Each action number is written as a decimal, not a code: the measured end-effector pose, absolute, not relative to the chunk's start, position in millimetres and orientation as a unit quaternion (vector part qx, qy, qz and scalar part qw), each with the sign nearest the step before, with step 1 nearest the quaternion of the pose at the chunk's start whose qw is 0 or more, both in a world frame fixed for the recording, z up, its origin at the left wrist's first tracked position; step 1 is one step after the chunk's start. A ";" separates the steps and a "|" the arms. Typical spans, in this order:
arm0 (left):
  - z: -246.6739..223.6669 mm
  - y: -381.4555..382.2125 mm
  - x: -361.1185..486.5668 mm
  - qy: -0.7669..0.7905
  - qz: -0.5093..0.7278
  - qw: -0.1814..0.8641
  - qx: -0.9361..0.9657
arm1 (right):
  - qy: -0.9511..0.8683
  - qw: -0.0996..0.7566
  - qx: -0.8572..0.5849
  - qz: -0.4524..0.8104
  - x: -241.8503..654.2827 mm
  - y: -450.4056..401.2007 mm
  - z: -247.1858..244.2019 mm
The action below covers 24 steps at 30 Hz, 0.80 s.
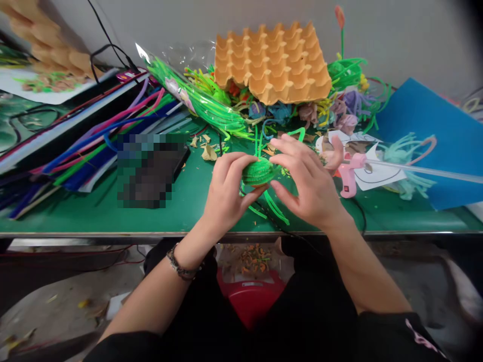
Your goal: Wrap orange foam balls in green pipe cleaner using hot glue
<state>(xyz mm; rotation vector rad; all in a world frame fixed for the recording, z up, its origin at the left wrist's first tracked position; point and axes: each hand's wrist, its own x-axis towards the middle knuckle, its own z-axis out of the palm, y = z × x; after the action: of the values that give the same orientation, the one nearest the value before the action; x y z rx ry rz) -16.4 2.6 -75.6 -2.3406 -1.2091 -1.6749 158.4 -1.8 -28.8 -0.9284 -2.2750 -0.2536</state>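
Observation:
A rounded green pipe-cleaner piece with ridged, fuzzy rows is pinched between the thumb and fingers of my left hand, above the front of the green table. Green stems stick up behind it. My right hand is at the piece's right end, thumb and fingers spread apart; whether a fingertip touches it I cannot tell. Loose green pipe cleaners hang or lie below the hands. A pink glue gun lies just right of my right hand, over a paper with drawn black lines.
Behind the hands, an orange egg tray rests on colourful pipe-cleaner pieces. A plastic bag of green pipe cleaners lies left of it. Long coloured pipe cleaners and a dark blurred-out object are at left, a blue sheet at right.

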 end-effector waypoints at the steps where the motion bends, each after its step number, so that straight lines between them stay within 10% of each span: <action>1: -75.4 2.4 -16.7 -0.388 -0.533 0.018 -0.752 | -0.865 0.336 -0.359 -0.096 159.5 -1.2 -31.9; 24: -76.0 -2.3 -10.0 -0.380 -0.526 0.050 -0.759 | -0.804 0.461 -0.349 -0.140 161.4 -9.1 -46.6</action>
<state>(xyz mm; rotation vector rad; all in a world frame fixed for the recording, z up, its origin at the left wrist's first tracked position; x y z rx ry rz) -10.0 -2.3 -76.0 -2.3123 -1.1567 -1.6009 161.4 -9.1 -46.6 -0.8583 -1.9777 -0.3445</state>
